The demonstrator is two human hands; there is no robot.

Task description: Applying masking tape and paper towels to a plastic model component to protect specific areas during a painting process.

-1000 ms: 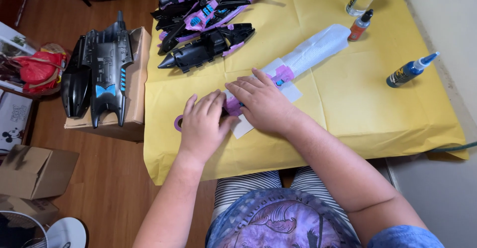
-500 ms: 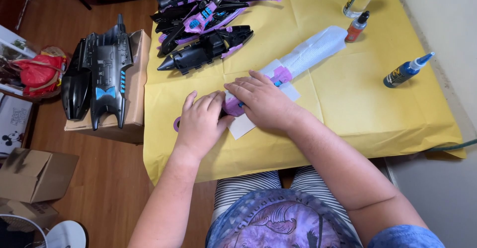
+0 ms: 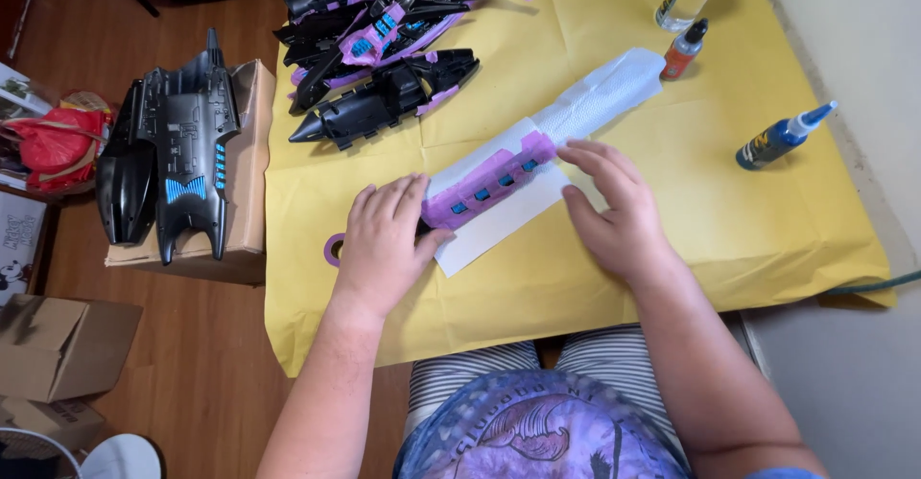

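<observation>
Left hand lies flat, palm down, fingers loose, on the near end of the purple part, pinning it rather than gripping. Right hand is open too, fingertips touching the part's far end where the white wrap starts; no closed grip on either side. The part sits diagonally on white paper between both hands, atop the yellow sheet covering the bench, probably to protect it. Purple tape ring is just left of the left hand. Glue bottles are well away to the right; black and purple model pieces lie beyond.
</observation>
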